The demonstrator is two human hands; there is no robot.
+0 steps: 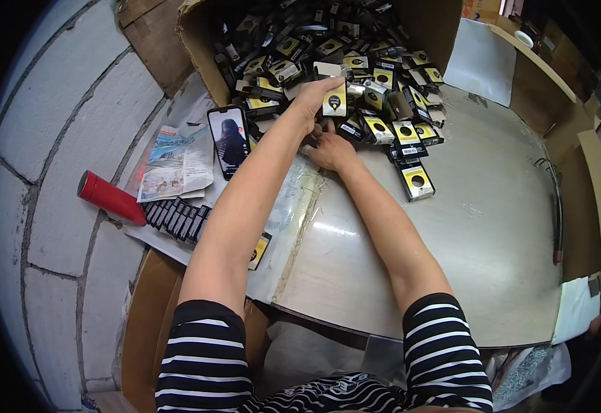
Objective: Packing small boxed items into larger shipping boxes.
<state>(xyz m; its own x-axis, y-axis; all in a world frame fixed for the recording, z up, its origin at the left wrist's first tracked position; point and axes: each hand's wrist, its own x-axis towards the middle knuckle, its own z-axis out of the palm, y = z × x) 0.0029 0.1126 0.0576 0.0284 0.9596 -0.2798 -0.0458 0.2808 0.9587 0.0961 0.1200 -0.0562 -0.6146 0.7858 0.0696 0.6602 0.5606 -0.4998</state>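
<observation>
My left hand (310,102) reaches to the mouth of a big cardboard carton (200,51) and is closed on a small box (335,103) in black, white and yellow, its pale top flap raised. Just below it, my right hand (333,151) has its fingers curled; the left wrist and the shadow hide what they hold, if anything. Many similar small boxes (379,129) spill from the carton onto the table around both hands. One box (417,180) lies at the near end of the spill.
Left of my left forearm lie a phone (229,148) with a lit screen, a newspaper (180,162) and a row of black boxes (176,219). A red bottle (111,198) lies by the block wall (66,131). Cardboard (582,193) borders the metal tabletop (479,255) at right.
</observation>
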